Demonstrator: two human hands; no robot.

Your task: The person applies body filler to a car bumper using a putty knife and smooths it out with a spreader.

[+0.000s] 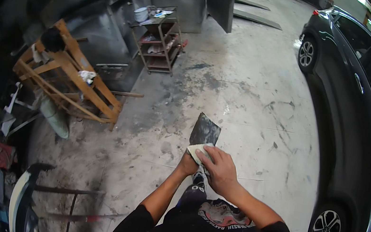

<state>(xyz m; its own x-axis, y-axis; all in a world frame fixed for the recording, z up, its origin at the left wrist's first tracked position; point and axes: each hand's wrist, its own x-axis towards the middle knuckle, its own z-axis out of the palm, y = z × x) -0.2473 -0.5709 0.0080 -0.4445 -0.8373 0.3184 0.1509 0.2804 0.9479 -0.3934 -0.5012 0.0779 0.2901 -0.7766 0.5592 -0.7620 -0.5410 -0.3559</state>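
Observation:
Both of my hands meet in front of my body around a pale cream flat piece [198, 151], which looks like a pad or folded sheet. My right hand [220, 170] is closed over it from above, fingers bent across its edge. My left hand [187, 165] is closed at its lower left side, with its fingertips mostly hidden. Beyond the pale piece sticks out a dark grey sheet [206, 129] with whitish smears, perhaps sandpaper. It is pressed against the pale piece. Which hand grips the dark sheet I cannot tell.
A dark grey car [352, 93] stands along the right. At the left are a wooden stand [83, 74], a metal shelf cart [161, 47] with a white bucket [141, 14], and a curved panel [19, 197] on thin metal bars [69, 216]. The concrete floor [263, 142] is stained.

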